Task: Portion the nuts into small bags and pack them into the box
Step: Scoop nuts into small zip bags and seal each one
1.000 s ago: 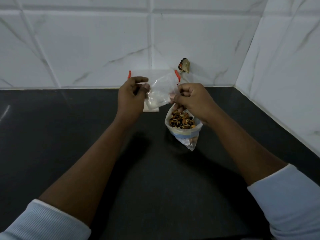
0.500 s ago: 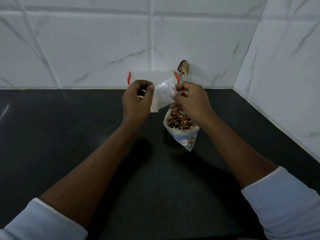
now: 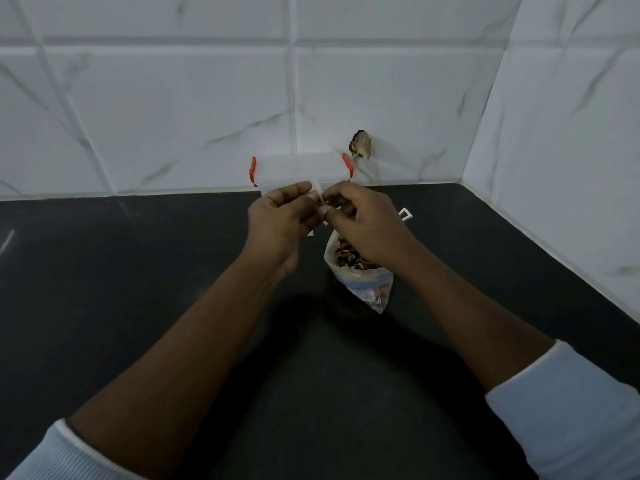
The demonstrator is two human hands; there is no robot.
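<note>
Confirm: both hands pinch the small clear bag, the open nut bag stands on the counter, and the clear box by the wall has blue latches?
One point is wrong: the head view shows the latches on the clear box are red, not blue. The rest holds: left hand and right hand pinch the small clear bag; the open nut bag stands on the counter.
</note>
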